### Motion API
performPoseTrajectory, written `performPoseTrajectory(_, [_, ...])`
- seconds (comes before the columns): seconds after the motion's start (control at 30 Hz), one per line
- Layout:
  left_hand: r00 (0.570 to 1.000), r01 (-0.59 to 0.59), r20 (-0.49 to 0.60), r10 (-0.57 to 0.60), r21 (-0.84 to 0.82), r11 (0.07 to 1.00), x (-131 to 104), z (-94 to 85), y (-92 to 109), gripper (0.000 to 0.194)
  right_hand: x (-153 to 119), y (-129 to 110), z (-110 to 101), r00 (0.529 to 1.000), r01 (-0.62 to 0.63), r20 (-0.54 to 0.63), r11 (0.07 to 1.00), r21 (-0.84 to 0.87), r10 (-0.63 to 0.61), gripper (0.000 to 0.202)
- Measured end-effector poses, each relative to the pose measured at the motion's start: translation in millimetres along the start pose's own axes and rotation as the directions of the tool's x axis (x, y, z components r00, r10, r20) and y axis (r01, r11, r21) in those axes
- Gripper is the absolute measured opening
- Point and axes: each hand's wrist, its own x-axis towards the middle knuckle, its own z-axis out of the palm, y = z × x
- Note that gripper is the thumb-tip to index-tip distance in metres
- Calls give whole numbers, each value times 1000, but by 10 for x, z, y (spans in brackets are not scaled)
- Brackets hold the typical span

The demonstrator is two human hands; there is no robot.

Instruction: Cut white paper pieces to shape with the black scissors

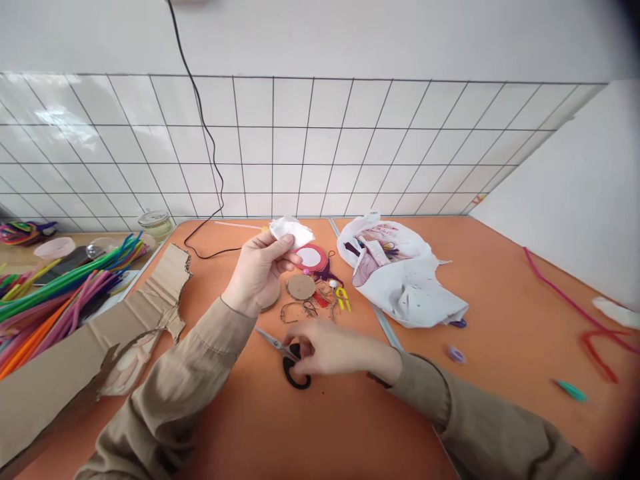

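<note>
Smooth orange table (320, 433), split by a narrow grey metal strip (390, 330) from far edge toward near right. Behind: wall of white square tiles (295, 147) with dark joints, plain white above; right, a plain white wall (590, 153). Down across the tiles onto the table, a thin black cable (214, 150). Far left: clear lidded jar (155, 228); nearer, heap of multicoloured fuzzy sticks (75, 293). Along the left side, torn brown cardboard sheet (127, 313).

Pinched between thumb and fingers of left hand (257, 270): crumpled white sheet (293, 232), cloth or paper not tellable, raised above the table. At the black handles of steel-bladed scissors (289, 373), right hand (335, 347), fingers curled; grip or mere touch not tellable.

Beyond the scissors: round brown cardboard disc (301, 287), bent yellow fuzzy stick (343, 299), round pink-red piece with white centre (311, 257). Beside the strip, rumpled white plastic bag (425, 293). Farther right, small purple ring (457, 354), green leaf-shaped piece (571, 390).
</note>
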Motion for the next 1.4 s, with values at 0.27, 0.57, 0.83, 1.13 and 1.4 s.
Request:
performPoseTrajectory(0.27, [998,-60,36,56,123,991,3,3,-93,19,40,-127,-484,690,524,-710,773,358,-139,40])
performPoseTrajectory(0.57, [989,-141,75,131,143,980,63,45,-160,20,305,-255,-697,536,652,-832,696,302,-141,21])
performPoseTrajectory(0.83, [971,-231,126,205,254,939,120,16,-193,18,303,-188,-714,564,589,-823,731,344,-67,19])
performPoseTrajectory(1.13, [937,-281,-106,332,334,900,180,-73,-293,14,332,-141,-731,433,515,-900,833,200,-51,12])
performPoseTrajectory(1.4, [958,-256,195,208,268,929,73,-15,-413,30,387,-100,-654,373,517,-892,856,-30,-256,15])
